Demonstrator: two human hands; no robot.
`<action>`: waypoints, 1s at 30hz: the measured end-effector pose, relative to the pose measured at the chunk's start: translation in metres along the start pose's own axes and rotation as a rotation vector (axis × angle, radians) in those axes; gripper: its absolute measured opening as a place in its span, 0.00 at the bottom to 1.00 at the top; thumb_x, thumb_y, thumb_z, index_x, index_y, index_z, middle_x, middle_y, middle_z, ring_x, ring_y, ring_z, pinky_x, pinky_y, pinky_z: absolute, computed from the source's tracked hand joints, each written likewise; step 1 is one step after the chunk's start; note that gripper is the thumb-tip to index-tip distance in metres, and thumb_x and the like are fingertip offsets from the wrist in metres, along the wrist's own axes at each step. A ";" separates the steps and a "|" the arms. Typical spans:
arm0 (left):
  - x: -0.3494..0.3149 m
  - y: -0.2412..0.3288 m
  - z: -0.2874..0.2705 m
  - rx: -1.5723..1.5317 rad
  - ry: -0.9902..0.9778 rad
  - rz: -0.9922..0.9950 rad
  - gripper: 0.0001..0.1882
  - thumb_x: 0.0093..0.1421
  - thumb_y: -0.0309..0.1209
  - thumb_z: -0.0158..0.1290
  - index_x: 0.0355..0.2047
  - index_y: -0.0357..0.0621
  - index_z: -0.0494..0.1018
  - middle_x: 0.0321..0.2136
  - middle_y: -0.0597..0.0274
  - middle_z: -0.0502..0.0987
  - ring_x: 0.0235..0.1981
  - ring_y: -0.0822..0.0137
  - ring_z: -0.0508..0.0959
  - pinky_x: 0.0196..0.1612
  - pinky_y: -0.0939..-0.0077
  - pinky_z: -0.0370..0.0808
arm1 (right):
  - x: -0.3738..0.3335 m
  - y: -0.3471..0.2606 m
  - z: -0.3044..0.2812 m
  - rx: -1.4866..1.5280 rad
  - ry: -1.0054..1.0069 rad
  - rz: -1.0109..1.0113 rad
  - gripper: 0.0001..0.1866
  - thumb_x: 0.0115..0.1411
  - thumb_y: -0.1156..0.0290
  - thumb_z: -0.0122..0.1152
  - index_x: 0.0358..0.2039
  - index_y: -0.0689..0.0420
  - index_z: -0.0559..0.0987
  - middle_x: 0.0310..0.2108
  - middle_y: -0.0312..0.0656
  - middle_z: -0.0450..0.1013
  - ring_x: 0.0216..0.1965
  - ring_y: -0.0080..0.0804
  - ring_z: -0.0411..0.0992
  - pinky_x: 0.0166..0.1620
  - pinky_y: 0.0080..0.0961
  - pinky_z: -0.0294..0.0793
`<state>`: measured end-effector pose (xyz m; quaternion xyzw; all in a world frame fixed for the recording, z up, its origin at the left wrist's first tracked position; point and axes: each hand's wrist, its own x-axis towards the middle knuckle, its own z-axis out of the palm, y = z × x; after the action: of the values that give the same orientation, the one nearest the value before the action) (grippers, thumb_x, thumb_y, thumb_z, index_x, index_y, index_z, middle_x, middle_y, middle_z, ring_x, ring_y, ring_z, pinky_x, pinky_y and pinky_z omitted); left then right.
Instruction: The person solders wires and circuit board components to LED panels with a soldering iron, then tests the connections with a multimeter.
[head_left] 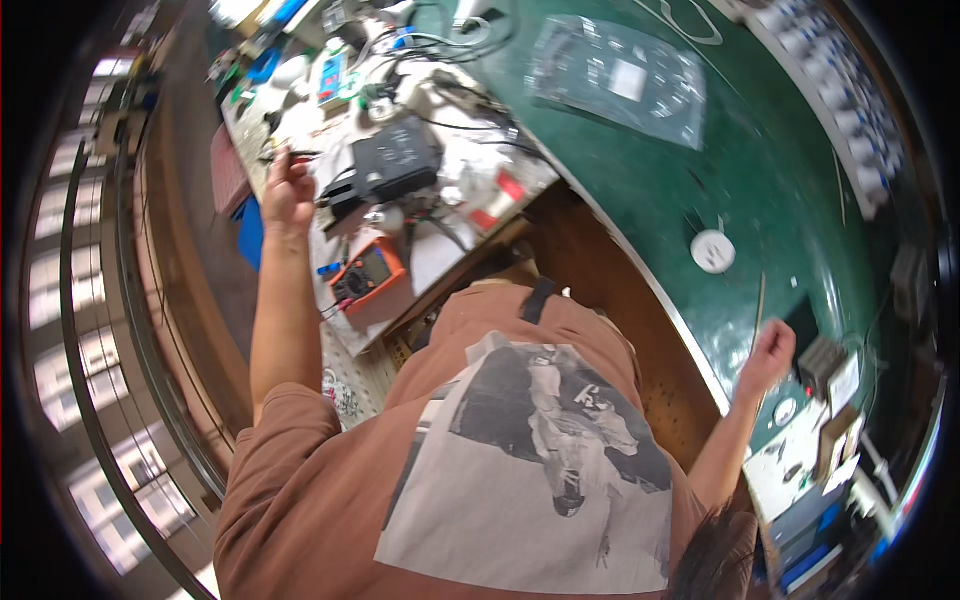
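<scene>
Clutter covers the white workbench (300,120) at the upper left: cables, small parts, a black box-shaped device (395,160) and, nearer the person's body, an orange multimeter (365,275) lying face up with its leads trailing beside it. The left hand (288,190) is stretched out over this bench, to the left of the black device. Its fingers are closed around a thin dark tool (295,153), which sticks out to the right from the fingertips and is held above the bench top. The tool is too small to tell whether it is a pair of tweezers or a probe.

The right hand (770,350) is far off on the other side, at the edge of the green mat (700,180). It is curled into a fist. A slim pale rod (760,300) runs up from it across the mat, but whether the fist actually grips the rod cannot be told. A round white disc (713,250) lies on the mat just beyond, and a clear plastic bag (620,80) lies farther up.

As to progress, it looks early. The tool is picked up, but its tip appears to touch no part. The multimeter lies apart from both hands, and nothing on the bench looks freshly assembled.
</scene>
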<state>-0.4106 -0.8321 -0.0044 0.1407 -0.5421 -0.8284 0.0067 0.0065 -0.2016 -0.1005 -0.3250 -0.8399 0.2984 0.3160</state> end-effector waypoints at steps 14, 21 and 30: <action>-0.042 -0.002 -0.016 -0.050 0.183 0.072 0.10 0.68 0.35 0.57 0.44 0.44 0.77 0.31 0.74 0.77 0.24 0.83 0.75 0.27 0.86 0.74 | -0.054 -0.414 0.428 0.363 -0.751 -1.135 0.06 0.54 0.74 0.64 0.28 0.54 0.74 0.28 0.39 0.68 0.31 0.37 0.74 0.33 0.32 0.75; -0.059 -0.020 -0.024 0.010 0.240 0.092 0.10 0.68 0.36 0.57 0.44 0.44 0.77 0.35 0.72 0.75 0.27 0.81 0.70 0.31 0.85 0.68 | -0.058 -0.423 0.465 0.272 -0.818 -1.207 0.05 0.54 0.75 0.65 0.30 0.54 0.76 0.28 0.38 0.69 0.32 0.36 0.74 0.34 0.32 0.75; -0.046 -0.037 -0.025 0.023 0.230 0.081 0.11 0.68 0.34 0.57 0.46 0.43 0.76 0.33 0.71 0.75 0.28 0.80 0.70 0.32 0.83 0.69 | -0.051 -0.428 0.457 0.291 -1.029 -0.929 0.04 0.54 0.73 0.70 0.31 0.54 0.82 0.29 0.37 0.76 0.30 0.37 0.77 0.32 0.31 0.76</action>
<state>-0.3553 -0.8314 -0.0364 0.2128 -0.5526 -0.7995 0.1007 -0.4474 -0.6361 -0.0992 0.2947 -0.8861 0.3575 0.0139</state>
